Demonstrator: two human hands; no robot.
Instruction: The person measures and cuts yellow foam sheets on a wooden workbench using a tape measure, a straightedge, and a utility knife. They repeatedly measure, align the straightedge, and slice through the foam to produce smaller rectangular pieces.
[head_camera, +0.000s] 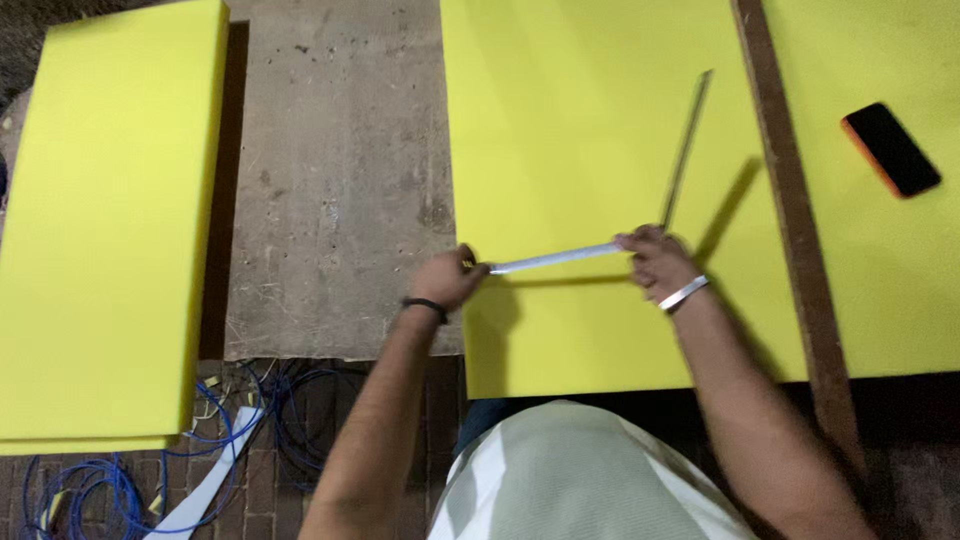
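Note:
A metal L-shaped square (686, 140) lies on a large yellow foam sheet (590, 120). Its short arm (555, 259) runs across the sheet toward the sheet's left edge, and its long arm points away from me. My left hand (448, 280) pinches the end of the short arm at the sheet's left edge. My right hand (655, 262) grips the corner where the two arms meet. A dark band is on my left wrist and a silver bracelet on my right.
A second yellow foam slab (110, 220) lies at the left on a worn wooden board (340, 180). A phone in an orange case (891, 149) rests on another yellow sheet at the right, past a brown wooden strip (790, 200). Blue wires (90, 485) lie on the brick floor.

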